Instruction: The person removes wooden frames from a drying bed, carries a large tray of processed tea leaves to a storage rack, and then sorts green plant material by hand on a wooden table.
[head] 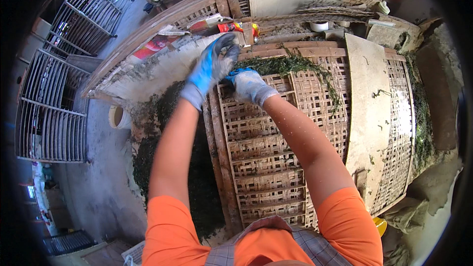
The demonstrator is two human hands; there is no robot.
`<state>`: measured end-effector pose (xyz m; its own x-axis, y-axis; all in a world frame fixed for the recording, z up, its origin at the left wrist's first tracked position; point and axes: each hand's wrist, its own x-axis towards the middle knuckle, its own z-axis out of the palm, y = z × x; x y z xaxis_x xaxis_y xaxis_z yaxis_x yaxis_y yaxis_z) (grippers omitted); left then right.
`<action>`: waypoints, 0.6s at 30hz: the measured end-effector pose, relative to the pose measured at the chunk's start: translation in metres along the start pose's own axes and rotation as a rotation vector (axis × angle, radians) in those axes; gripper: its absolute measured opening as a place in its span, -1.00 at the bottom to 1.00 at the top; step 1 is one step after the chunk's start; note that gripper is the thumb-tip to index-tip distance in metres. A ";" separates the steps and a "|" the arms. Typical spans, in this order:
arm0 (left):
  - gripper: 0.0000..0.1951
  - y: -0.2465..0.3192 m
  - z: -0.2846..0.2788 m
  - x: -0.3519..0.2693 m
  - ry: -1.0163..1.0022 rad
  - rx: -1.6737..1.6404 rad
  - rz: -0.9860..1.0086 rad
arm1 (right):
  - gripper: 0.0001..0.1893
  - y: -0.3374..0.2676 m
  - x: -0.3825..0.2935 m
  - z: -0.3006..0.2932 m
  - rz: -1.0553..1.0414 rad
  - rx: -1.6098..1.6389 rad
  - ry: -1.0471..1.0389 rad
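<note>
My left hand [213, 64], in a blue and grey work glove, is blurred above the far left corner of a woven bamboo tray [258, 129]. Just right of and below it, my right hand [250, 84] in a like glove rests near the tray's far left edge, its fingertips hidden. Dark green leafy plant matter [284, 64] lies in a strip along the tray's far side, trailing down to the right. What the fingers hold, if anything, cannot be made out. A pale flat board [366, 107] lies across the tray's right part.
A dark green heap [196, 177] lies left of the tray. A white bucket [119, 117] and slatted metal racks [51, 107] stand on the floor at the left. Red and yellow packaging [238, 27] and a white roll [319, 26] lie beyond the tray. More green matter [422, 125] lies at the right.
</note>
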<state>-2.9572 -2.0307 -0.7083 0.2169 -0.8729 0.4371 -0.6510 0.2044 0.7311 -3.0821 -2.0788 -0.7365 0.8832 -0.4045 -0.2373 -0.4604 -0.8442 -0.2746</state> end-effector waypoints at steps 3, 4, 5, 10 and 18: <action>-0.61 -0.098 0.028 -0.074 0.301 0.679 -0.047 | -0.64 0.005 0.011 0.009 -0.138 0.028 0.035; -0.62 -0.047 0.035 -0.076 0.476 0.458 -0.058 | -0.64 0.010 -0.006 -0.011 -0.025 0.051 -0.076; -0.55 -0.059 0.041 -0.077 0.403 0.511 -0.197 | -0.65 0.050 0.005 0.020 -0.209 0.572 0.149; -0.37 -0.014 0.034 -0.070 0.224 0.742 -0.106 | -0.73 0.067 -0.034 -0.023 0.139 0.307 0.708; -0.51 -0.035 0.038 -0.068 -0.186 0.847 0.214 | -0.42 0.044 -0.059 0.023 0.088 0.112 0.578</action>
<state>-2.9770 -1.9952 -0.7834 -0.0450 -0.9265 0.3736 -0.9990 0.0402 -0.0206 -3.1565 -2.0837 -0.7560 0.7320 -0.6239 0.2738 -0.5130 -0.7692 -0.3811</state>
